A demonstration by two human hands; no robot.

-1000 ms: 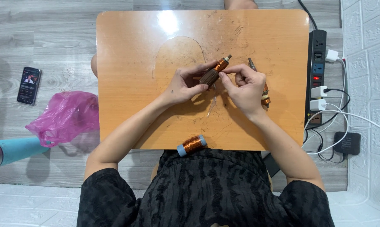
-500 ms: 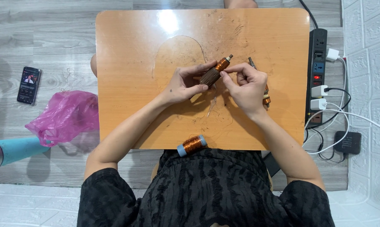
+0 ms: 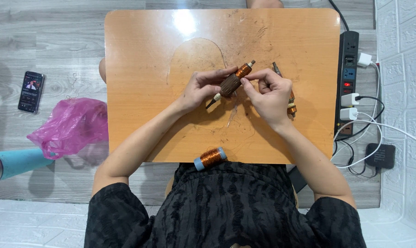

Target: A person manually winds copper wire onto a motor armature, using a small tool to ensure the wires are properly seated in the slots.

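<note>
Orange wooden surface (image 3: 139,69), scratched, on grey plank floor. Centre: left hand (image 3: 199,89) and right hand (image 3: 270,94), each grip closed on one motor armature (image 3: 232,83), held tilted just above the surface. Behind right grip: second armature (image 3: 290,104). Near edge: copper wire spool (image 3: 210,157). Beyond right edge: power strip (image 3: 348,69). Open room left of the grips.

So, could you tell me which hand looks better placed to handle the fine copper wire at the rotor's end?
Probably the right hand: its fingertips pinch right at the copper-wound end of the rotor. The left hand is wrapped around the rotor's dark middle, steadying it above the table.
</note>
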